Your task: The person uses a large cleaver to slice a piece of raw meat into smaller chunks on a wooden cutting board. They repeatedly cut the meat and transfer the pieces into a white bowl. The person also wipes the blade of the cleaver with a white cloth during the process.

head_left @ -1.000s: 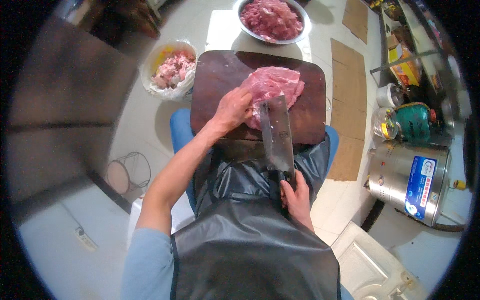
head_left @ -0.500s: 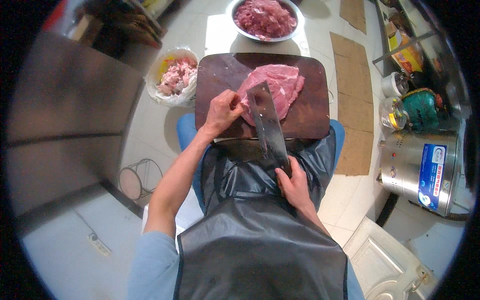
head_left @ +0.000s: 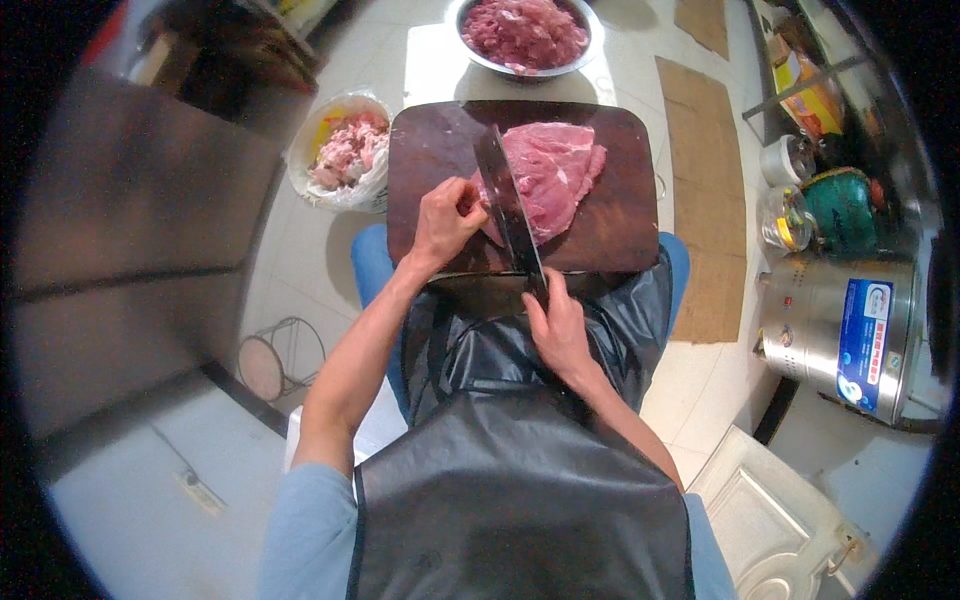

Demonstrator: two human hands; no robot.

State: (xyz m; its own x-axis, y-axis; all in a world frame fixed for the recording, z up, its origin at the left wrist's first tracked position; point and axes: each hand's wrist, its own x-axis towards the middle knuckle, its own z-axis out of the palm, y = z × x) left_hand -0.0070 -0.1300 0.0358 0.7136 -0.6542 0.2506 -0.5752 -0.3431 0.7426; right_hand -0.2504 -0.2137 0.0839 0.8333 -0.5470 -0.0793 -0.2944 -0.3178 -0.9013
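Note:
A large slab of raw pink meat [head_left: 555, 175] lies on a dark brown cutting board [head_left: 430, 135] in front of me. My left hand [head_left: 445, 220] is closed at the meat's left edge, its fingers pinching that edge. In my right hand [head_left: 562, 335] is a cleaver [head_left: 510, 205], gripped by the handle near the board's front edge. The blade points away from me, tilted up on edge, and crosses the left part of the meat close to my left fingers. Whether it has cut into the meat I cannot tell.
Beyond the board stands a metal bowl [head_left: 596, 40] heaped with cut meat. A plastic-lined bucket [head_left: 303, 170] of pale scraps is at the left. Flattened cardboard [head_left: 705, 190] covers floor tiles to the right, beside a shiny steel cylinder [head_left: 800, 320]. A round wire stand [head_left: 262, 368] sits at lower left.
The cleaver has swung left, and its blade has turned from showing its broad side to standing more on edge. My right hand has moved up and left with it. My left hand keeps its pinch.

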